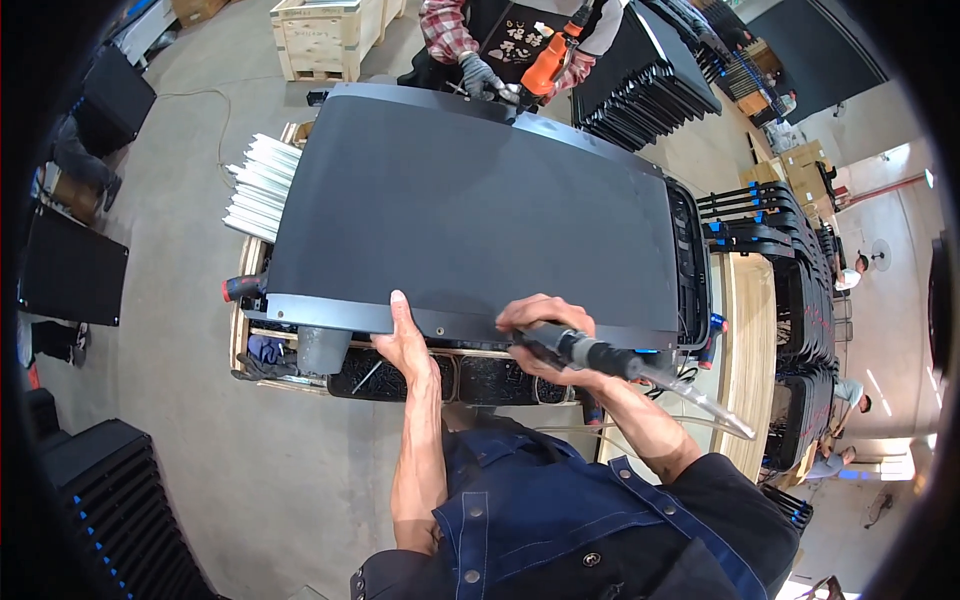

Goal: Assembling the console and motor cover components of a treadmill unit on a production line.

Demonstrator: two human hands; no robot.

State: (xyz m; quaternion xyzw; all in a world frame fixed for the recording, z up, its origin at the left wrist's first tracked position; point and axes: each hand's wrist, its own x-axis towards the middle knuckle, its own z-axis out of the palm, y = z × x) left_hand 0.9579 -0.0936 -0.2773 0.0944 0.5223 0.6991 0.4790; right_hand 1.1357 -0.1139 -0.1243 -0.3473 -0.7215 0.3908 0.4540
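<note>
A wide dark treadmill-like deck lies on the workbench in front of me, with a grey side rail along its near edge. My left hand holds that rail, thumb on top and fingers out of sight beneath it. Wrapped round a black power screwdriver, my right hand is over the rail's right half. The tool slants down to the right with a clear tube at its end; its tip by the rail is hidden by my hand. A screw hole shows between my hands.
Across the deck, a gloved co-worker holds an orange power tool at the far rail. White strips stick out at the left. Below the near rail are a grey cup and black bins. Black frames are stacked at right.
</note>
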